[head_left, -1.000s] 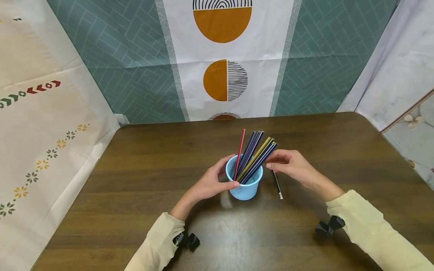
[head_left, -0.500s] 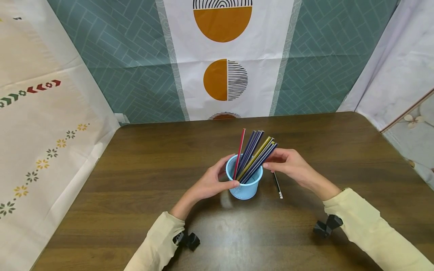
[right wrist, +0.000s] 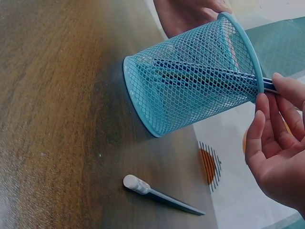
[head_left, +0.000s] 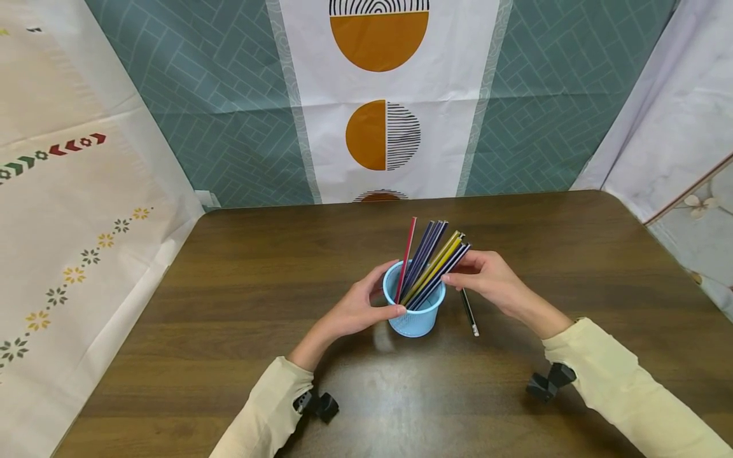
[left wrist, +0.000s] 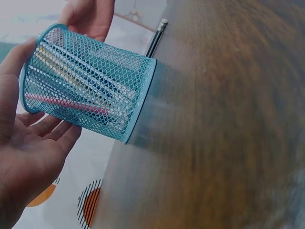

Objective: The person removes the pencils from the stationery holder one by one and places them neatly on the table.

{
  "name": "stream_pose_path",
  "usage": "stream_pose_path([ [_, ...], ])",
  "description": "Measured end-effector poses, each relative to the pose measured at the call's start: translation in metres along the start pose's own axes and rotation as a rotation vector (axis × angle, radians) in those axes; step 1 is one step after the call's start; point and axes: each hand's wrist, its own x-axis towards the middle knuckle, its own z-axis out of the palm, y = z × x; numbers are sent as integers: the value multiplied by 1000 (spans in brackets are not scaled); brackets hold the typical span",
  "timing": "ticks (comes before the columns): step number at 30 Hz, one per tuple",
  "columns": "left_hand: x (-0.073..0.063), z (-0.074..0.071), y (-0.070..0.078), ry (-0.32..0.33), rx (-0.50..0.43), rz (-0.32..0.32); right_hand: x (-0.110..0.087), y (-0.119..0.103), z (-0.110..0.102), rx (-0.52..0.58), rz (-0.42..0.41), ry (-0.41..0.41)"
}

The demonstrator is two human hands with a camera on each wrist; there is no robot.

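Observation:
A light blue mesh pencil cup stands upright on the table, holding a red pencil, yellow pencils and several dark blue ones. My left hand grips the cup at its left side, thumb over the near rim. At the right rim, my right hand pinches dark blue pencils between thumb and fingers, as the right wrist view shows. The pencils' lower ends show through the mesh in the left wrist view. Beneath the right hand lies a black pencil with a white eraser end; its far part is hidden.
The brown wooden table extends around the cup on all sides. Behind it hangs a patterned cloth, with pale cloths at the left and right. Small black devices are strapped to both wrists.
My right hand has moved a little left, from beside the cup onto the pencils at the right rim. The leaning yellow and blue pencils have shifted slightly. The left hand keeps its grip.

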Motion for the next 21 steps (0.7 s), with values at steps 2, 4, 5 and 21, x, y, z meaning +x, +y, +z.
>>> stream_pose_path([
  [2,0,0,0,-1,1,2,0,0,1,10,13,8],
  [4,0,0,0,0,3,2,-1,1,1,29,20,14],
  [5,0,0,0,0,3,3,-1,1,1,40,22,19],
  [21,0,0,2,5,-3,-6,-3,-4,-3,51,-45,78],
])
